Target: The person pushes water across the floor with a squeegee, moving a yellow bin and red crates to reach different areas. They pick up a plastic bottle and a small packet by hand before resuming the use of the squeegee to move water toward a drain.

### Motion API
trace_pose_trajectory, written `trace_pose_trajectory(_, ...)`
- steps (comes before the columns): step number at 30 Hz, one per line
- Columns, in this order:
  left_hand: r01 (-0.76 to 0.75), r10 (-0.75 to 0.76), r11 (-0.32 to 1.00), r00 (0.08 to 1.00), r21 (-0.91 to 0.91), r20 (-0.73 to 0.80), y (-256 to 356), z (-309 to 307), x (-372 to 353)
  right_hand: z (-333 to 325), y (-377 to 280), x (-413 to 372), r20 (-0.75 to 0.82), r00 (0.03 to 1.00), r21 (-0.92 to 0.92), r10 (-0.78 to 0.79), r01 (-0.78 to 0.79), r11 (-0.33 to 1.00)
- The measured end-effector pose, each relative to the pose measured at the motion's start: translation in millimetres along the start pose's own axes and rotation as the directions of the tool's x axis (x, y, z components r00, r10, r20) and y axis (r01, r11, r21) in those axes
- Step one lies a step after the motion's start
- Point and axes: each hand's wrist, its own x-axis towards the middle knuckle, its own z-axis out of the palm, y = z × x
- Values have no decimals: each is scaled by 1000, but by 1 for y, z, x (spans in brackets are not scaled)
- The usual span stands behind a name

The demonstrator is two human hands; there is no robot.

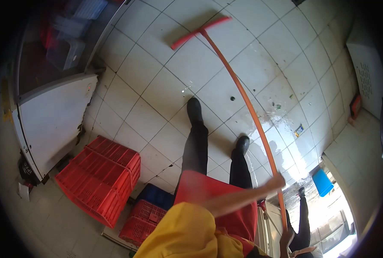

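A floor squeegee with a red blade point(201, 32) and a long orange handle point(252, 109) reaches out over the tiled floor. My left hand point(276, 182), its arm stretched across my red apron point(238, 219) from a yellow sleeve, is wrapped round the handle. Lower down, near the handle's end, my right hand point(287, 236) closes on it at the bottom of the view, partly cut off. The blade lies on the tiles well ahead of my black shoes point(194, 109).
Red crates point(103, 176) stand at left, with a blue crate point(153, 198) beside them. A white cabinet point(56, 122) is farther left. Water shines on the tiles, with scattered debris and a small wrapper point(299, 130). Another person's leg point(303, 210) and a blue container point(322, 182) are near the doorway.
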Motion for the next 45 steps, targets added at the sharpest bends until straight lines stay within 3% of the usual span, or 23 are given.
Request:
trace_pose_trajectory(1, 36, -35, 999, 998, 24, -49, -82, -17, -3, 43, -49, 63, -249, 874, -183, -417, 381, 906)
trace_pose_trajectory(2, 100, -101, 985, 995, 138, -3, -162, -61, -10, 26, -141, 113, -33, 988, 270, -152, 156, 950)
trace_pose_trajectory(3, 239, -219, 921, 971, 307, -97, -237, -89, -21, 4, -241, 156, 53, 983, 405, -177, 141, 903)
trace_pose_trajectory(4, 272, -281, 908, 959, 318, -18, -311, -141, -39, 7, -317, 198, 84, 968, 432, -235, 177, 885)
trace_pose_trajectory(5, 366, -335, 896, 929, 250, -159, -377, -182, -65, -9, -404, 226, 106, 933, 473, -343, 256, 843)
trace_pose_trajectory(7, 355, -434, 670, 900, 652, -44, -496, -265, -115, -38, -554, 248, -3, 811, 455, -585, 523, 721)
trace_pose_trajectory(8, 482, -546, 574, 828, 662, -128, -536, -301, -146, -22, -609, 267, 188, 797, 570, -574, 387, 725)
trace_pose_trajectory(9, 398, -544, 477, 834, 784, -92, -551, -344, -173, -39, -663, 258, 80, 710, 447, -700, 602, 661)
trace_pose_trajectory(10, 481, -505, 454, 833, 750, -228, -580, -362, -204, -44, -703, 251, 69, 741, 502, -668, 552, 665)
trace_pose_trajectory(12, 508, -596, 408, 778, 759, -200, -578, -388, -243, -84, -738, 228, 306, 796, 552, -521, 298, 779)
trace_pose_trajectory(15, 477, -739, 440, 673, 761, 5, -543, -368, -257, -97, -710, 217, 331, 788, 480, -520, 334, 811)
trace_pose_trajectory(19, 508, -611, 545, 786, 667, -99, -476, -297, -221, -82, -604, 220, 183, 846, 389, -501, 405, 827)
trace_pose_trajectory(23, 613, -640, 640, 759, 462, -119, -371, -233, -164, -87, -474, 218, 116, 867, 266, -485, 443, 856)
trace_pose_trajectory(28, 577, -570, 715, 808, 394, -150, -269, -176, -106, -99, -340, 185, 56, 791, 198, -610, 590, 783)
trace_pose_trajectory(30, 550, -581, 710, 810, 440, -76, -225, -151, -70, -99, -270, 187, 34, 821, -17, -570, 571, 821)
trace_pose_trajectory(32, 528, -519, 707, 839, 470, -162, -177, -116, -40, -93, -194, 191, 31, 708, -276, -706, 684, 675)
trace_pose_trajectory(34, 489, -457, 768, 871, 414, -182, -121, -76, -18, -97, -116, 176, 69, 710, -296, -700, 685, 666)
trace_pose_trajectory(35, 466, -425, 796, 885, 387, -192, -92, -56, -8, -80, -55, 182, 125, 816, -242, -564, 577, 780)
trace_pose_trajectory(36, 449, -411, 845, 893, 290, -184, -57, -39, 4, -89, -10, 169, 206, 727, -449, -655, 665, 597)
trace_pose_trajectory(38, 410, -373, 895, 905, 179, -207, 21, -14, 30, -121, 83, 135, 157, 794, -466, -588, 584, 665)
trace_pose_trajectory(41, 284, -296, 955, 934, -89, -201, 121, 1, 66, -199, 124, 71, 170, 968, -366, -185, 236, 900)
trace_pose_trajectory(43, 22, -51, 979, 989, -203, -140, 158, -36, 56, -236, 102, 48, 158, 979, -320, -130, 175, 931)
trace_pose_trajectory(45, -193, 97, 895, 964, -402, -247, 164, -58, 44, -248, 45, 49, 169, 967, -202, -190, 223, 954)
